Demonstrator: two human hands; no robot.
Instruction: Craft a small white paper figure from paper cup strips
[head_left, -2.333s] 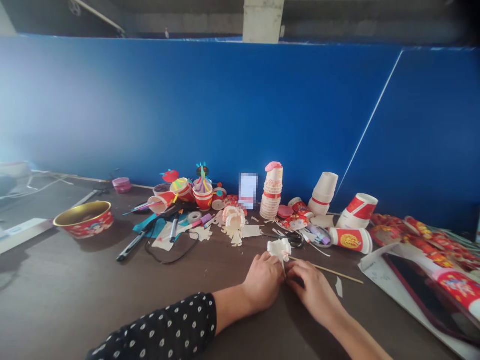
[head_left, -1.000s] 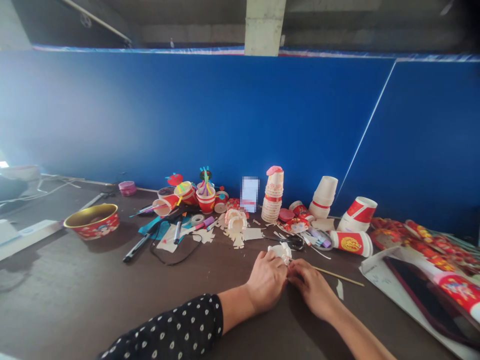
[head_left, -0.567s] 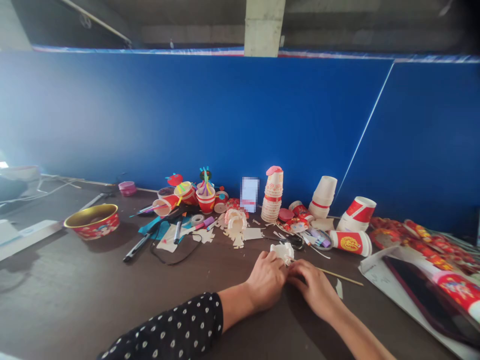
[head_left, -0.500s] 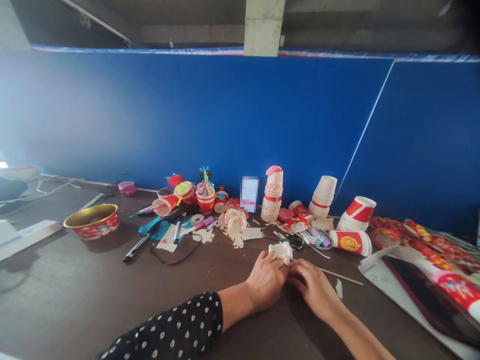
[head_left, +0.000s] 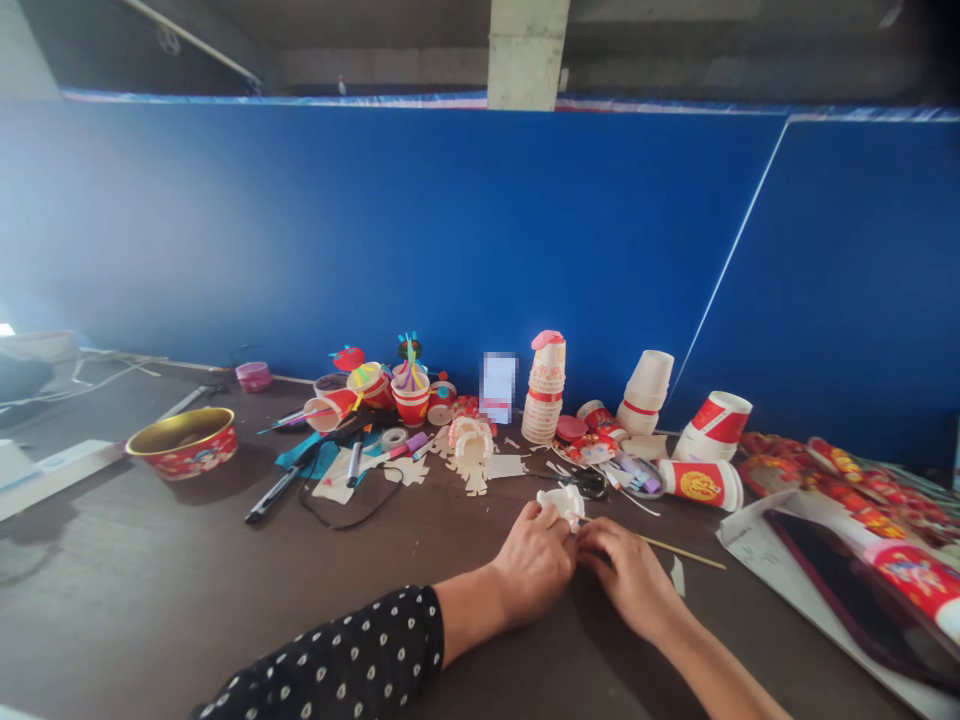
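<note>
Just ahead of my knuckles shows a white cut paper cup (head_left: 562, 500), its wall bent and ragged. The fingers of my left hand (head_left: 534, 562) are closed on its near side. My right hand (head_left: 626, 575) is pinched up against the left one, its fingertips at the cup's edge. A thin wooden stick (head_left: 686, 552) runs from the cup under the right fingers and sticks out to the right. Both sets of fingertips are partly hidden, as is the part of the cup behind them.
Beyond my hands lie scissors (head_left: 592, 484), paper scraps (head_left: 506, 466) and a stack of paper cups (head_left: 544, 400). Markers (head_left: 274, 498) and a red-gold bowl (head_left: 184, 442) are left. A tipped red cup (head_left: 701, 485) and a dark tablet (head_left: 847, 590) are right.
The right fingers have shifted very slightly at the cup's edge, and they cover a little more of the stick. Otherwise the hands and the cup stay in place.
</note>
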